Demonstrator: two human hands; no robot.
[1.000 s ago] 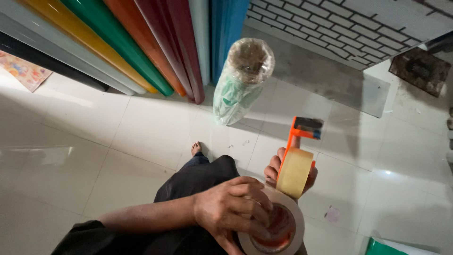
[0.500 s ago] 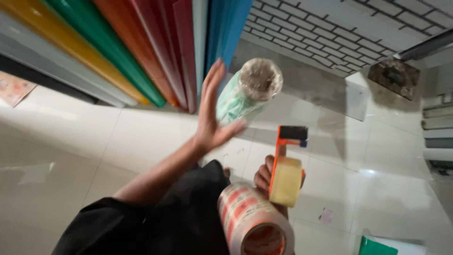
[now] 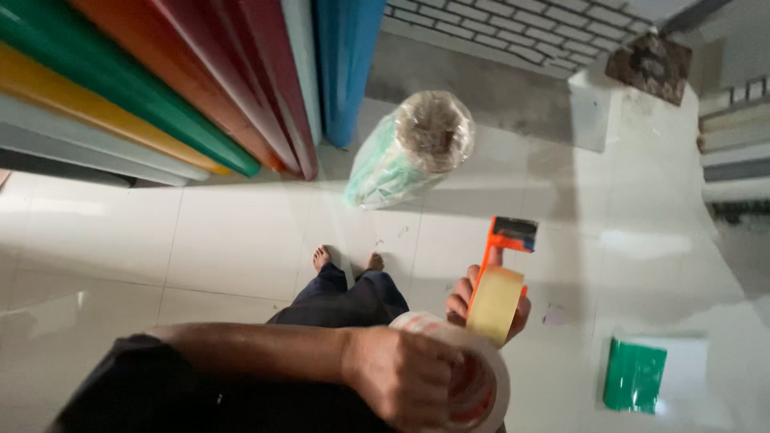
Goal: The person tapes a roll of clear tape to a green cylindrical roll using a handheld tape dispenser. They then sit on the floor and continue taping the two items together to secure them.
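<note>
The scene is dim overall, the person's left hand (image 3: pixel 401 377) and forearm sitting in heavy shadow near the bottom edge. Brighter light falls on the far right, where the glossy white tiled floor (image 3: pixel 241 240) throws pale glare patches. Soft reflections streak the tiles on the left too. The plastic-wrapped roll (image 3: pixel 409 152) catches a hazy sheen. Focus is soft throughout, and the coloured sheet rolls (image 3: pixel 200 88) splay outward, stretched by wide-angle distortion at the upper left.

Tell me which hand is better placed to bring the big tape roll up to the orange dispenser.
Left. The left hand already grips the big tape roll, right beside the dispenser, while the right hand is busy holding that dispenser.
</note>
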